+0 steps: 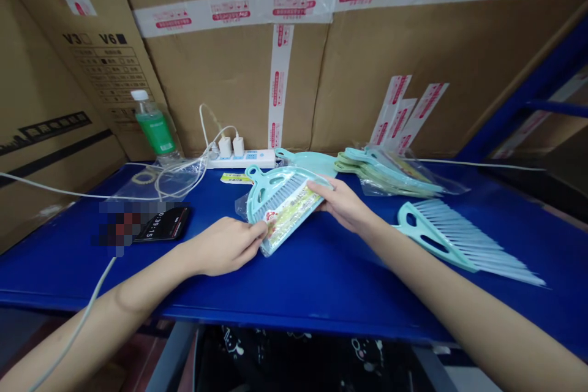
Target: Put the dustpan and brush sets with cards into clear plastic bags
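Observation:
A teal mini brush and dustpan set (280, 202) in a clear plastic bag lies tilted on the blue table (321, 275). My left hand (227, 246) pinches the bag's near end, fingers closed on it. My right hand (342, 203) grips the far right edge of the same set. A loose teal brush (454, 236) with pale bristles lies to the right of my right forearm.
Bagged sets (390, 171) are piled at the back right, with another dustpan (312, 160) behind. A phone (166, 223), a green bottle (155, 128), a power strip (239, 158) with chargers and cables sit at left. Cardboard boxes (239, 73) wall the back.

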{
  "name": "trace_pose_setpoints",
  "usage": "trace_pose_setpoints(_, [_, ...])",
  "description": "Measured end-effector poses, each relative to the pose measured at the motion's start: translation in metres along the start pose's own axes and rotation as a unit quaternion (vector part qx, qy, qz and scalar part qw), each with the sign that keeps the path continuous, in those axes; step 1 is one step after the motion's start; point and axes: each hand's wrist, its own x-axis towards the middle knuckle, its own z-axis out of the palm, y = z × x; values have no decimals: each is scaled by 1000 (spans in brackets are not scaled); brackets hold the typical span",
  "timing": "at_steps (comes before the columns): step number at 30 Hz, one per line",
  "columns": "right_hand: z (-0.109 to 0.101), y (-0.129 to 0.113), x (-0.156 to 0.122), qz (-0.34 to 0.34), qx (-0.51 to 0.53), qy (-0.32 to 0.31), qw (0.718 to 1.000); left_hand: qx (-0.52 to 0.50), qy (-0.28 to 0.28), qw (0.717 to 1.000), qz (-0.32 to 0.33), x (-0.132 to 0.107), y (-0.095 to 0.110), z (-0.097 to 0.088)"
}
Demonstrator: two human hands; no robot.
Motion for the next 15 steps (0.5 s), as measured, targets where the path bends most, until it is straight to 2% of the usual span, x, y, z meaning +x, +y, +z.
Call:
trace_pose_setpoints(4, [4, 5, -1, 20, 53, -34, 998, -13, 4, 1000, 10, 0, 2, 1])
trace_pose_setpoints(10, [14, 8, -6, 63, 31, -97, 993, -30, 10, 999, 24, 0, 3, 0])
trace_pose_setpoints(15, [16, 8, -5, 40, 70, -49, 996, -15, 12, 999, 47, 1, 3, 3])
